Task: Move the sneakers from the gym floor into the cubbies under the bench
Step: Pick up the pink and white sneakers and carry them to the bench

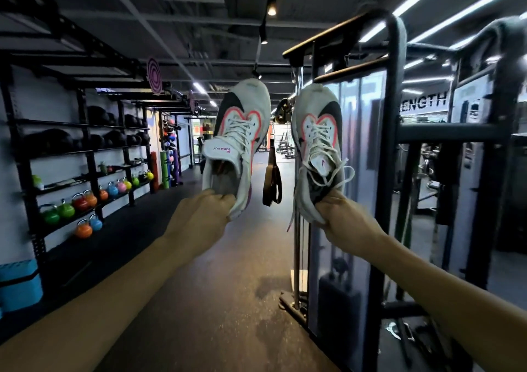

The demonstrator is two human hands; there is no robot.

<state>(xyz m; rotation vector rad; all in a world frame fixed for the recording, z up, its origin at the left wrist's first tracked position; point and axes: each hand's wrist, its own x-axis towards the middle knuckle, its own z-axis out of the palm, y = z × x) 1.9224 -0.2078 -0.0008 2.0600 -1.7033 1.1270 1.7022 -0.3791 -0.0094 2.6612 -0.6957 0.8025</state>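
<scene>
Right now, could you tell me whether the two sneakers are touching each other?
Apart. The head view shows the left sneaker and the right sneaker held up separately, with the gym corridor and a hanging strap plainly visible in the gap between them.

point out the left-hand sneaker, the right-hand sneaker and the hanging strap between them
left-hand sneaker (238,132): head view, on the laces
right-hand sneaker (319,143): head view, on the laces
hanging strap (271,185): head view, on the looped lower end
</scene>
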